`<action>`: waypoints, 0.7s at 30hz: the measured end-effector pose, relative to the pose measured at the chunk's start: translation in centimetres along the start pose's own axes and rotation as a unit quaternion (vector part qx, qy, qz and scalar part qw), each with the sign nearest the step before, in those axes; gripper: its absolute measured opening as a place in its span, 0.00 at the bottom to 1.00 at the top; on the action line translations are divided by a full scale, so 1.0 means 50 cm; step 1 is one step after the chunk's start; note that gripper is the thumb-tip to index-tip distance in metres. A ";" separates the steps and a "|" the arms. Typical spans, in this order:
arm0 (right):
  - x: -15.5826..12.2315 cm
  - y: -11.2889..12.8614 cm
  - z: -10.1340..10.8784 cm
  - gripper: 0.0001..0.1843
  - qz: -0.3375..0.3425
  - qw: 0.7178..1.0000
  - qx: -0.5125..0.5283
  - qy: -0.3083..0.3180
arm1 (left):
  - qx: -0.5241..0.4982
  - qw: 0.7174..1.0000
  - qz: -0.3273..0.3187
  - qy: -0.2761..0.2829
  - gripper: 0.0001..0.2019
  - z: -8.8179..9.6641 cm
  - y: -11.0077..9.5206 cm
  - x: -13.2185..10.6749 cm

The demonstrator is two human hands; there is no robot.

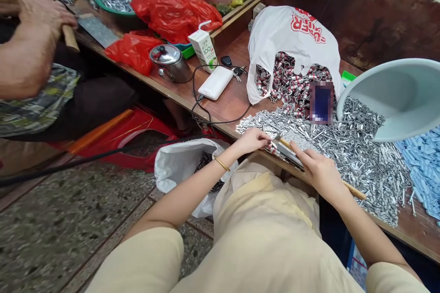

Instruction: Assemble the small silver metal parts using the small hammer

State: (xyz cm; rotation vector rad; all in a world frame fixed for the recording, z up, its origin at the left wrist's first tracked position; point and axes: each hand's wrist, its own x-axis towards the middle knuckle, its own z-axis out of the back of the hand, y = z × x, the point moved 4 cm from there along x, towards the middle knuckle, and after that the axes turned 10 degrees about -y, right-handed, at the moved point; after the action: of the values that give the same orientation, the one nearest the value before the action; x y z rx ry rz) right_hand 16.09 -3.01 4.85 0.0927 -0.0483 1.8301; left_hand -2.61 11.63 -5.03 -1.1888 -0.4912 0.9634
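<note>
My right hand (318,169) lies closed on a flat metal blade with a wooden handle (355,191), at the near edge of the wooden table (230,100). My left hand (252,139) pinches small red-and-silver metal parts at the blade's left end. A wide heap of small silver metal pieces (357,151) spreads just behind both hands. A gold bangle (222,163) sits on my left wrist.
A white plastic bag (292,36) of red-and-silver parts, a tilted grey basin (398,96), blue pieces (424,160), a power bank (216,83) with cable, a drink carton, a steel pot, red bags. Another person's hand (30,41) at top left holds a wooden-handled blade. A white sack lies below.
</note>
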 end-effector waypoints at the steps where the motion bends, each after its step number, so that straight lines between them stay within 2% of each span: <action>1: 0.000 0.000 0.001 0.36 -0.001 1.000 0.001 -0.006 | 0.008 1.000 -0.007 0.001 0.12 -0.001 -0.003 0.000; 7: 0.002 0.003 -0.003 0.35 -0.011 1.000 0.003 0.012 | 0.034 0.999 -0.030 0.013 0.11 -0.004 -0.013 0.003; 10: 0.001 0.006 -0.002 0.36 -0.003 1.000 -0.006 0.006 | 0.025 0.999 -0.019 0.005 0.10 -0.003 -0.010 0.001; 13: -0.004 -0.002 -0.023 0.35 0.008 1.000 -0.010 0.005 | -0.009 1.000 0.005 0.001 0.11 -0.002 -0.016 -0.012; 15: -0.011 -0.025 -0.043 0.32 -0.031 0.998 -0.017 -0.047 | -0.047 0.998 0.009 -0.030 0.13 0.001 -0.030 -0.025; 17: -0.024 -0.053 -0.065 0.30 -0.088 0.988 -0.038 -0.125 | -0.055 0.994 -0.024 -0.087 0.12 0.004 -0.049 -0.036; 19: -0.041 -0.076 -0.084 0.29 -0.122 0.973 -0.060 -0.189 | -0.012 0.988 -0.080 -0.135 0.09 0.001 -0.067 -0.040; 21: -0.057 -0.096 -0.097 0.28 -0.121 0.966 -0.063 -0.219 | 0.050 0.979 -0.132 -0.149 0.10 -0.008 -0.079 -0.037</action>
State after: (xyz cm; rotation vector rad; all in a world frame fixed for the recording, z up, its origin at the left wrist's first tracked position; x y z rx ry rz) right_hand 21.26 -4.13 -0.33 0.3949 -0.4451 1.5292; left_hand -1.84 9.61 -1.21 -0.8658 -0.8094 0.9264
